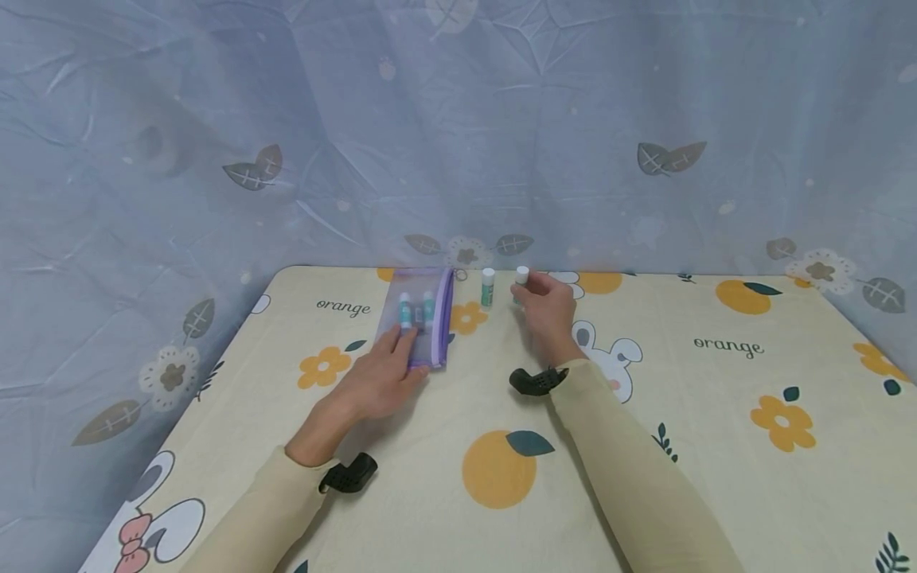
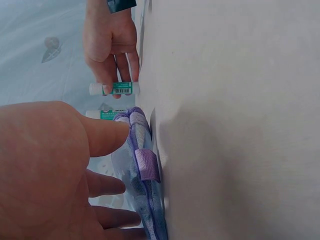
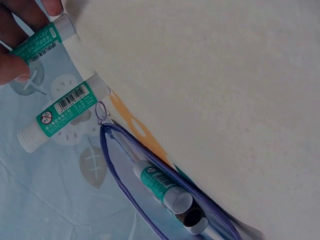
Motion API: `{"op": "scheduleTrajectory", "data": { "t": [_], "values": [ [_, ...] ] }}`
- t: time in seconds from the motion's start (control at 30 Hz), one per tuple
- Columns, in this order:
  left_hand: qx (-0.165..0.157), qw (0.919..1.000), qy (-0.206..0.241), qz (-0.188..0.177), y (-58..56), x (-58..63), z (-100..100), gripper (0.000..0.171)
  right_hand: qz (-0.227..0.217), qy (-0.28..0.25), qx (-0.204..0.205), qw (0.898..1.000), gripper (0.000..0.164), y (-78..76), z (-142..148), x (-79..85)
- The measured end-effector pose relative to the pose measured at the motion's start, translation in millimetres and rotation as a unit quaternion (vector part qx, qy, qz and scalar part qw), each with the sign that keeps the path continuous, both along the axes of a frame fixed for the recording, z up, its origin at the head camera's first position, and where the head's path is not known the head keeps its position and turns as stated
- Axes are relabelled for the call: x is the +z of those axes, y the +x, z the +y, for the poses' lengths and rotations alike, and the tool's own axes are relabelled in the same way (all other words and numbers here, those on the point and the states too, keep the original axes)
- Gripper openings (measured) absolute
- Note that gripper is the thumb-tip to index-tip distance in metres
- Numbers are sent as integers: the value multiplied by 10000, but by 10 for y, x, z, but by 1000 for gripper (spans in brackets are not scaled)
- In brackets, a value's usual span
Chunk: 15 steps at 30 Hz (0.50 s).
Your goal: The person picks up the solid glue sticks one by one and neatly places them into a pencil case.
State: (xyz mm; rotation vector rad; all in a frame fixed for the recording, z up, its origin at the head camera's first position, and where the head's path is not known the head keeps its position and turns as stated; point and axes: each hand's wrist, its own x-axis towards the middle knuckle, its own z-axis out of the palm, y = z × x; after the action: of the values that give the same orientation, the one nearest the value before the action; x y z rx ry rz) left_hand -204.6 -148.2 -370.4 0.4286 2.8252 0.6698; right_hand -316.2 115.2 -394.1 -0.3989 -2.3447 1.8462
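Note:
A see-through zip pouch (image 1: 444, 326) with purple edging lies toward the table's far side. My left hand (image 1: 380, 380) rests on its near end, fingers extended. Inside are two green-and-white glue sticks (image 1: 404, 310) and a small dark item (image 3: 191, 216) whose kind I cannot tell. The right wrist view shows the pouch's zipped side gaping. Just right of the pouch, another glue stick (image 1: 488, 288) stands upright, white cap on top. Farther right, my right hand (image 1: 550, 312) pinches a similar upright glue stick (image 3: 42, 41) between thumb and fingers, its base at the tabletop.
A cream cloth (image 1: 609, 477) printed with oranges, flowers and rabbits covers the table. Behind the far edge hangs a grey-blue curtain (image 1: 458, 143) with leaf prints. A small ring (image 1: 461, 275) sits at the pouch's far corner. Each wrist wears a black device (image 1: 537, 382).

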Motion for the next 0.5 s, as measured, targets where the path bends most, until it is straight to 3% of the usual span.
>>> {"op": "scheduleTrajectory", "data": {
  "t": [0.5],
  "values": [
    [47,10000,10,-61,0,12,5,71,-114,-183,-58,9998,42,-6,-11,-12]
  ]
}}
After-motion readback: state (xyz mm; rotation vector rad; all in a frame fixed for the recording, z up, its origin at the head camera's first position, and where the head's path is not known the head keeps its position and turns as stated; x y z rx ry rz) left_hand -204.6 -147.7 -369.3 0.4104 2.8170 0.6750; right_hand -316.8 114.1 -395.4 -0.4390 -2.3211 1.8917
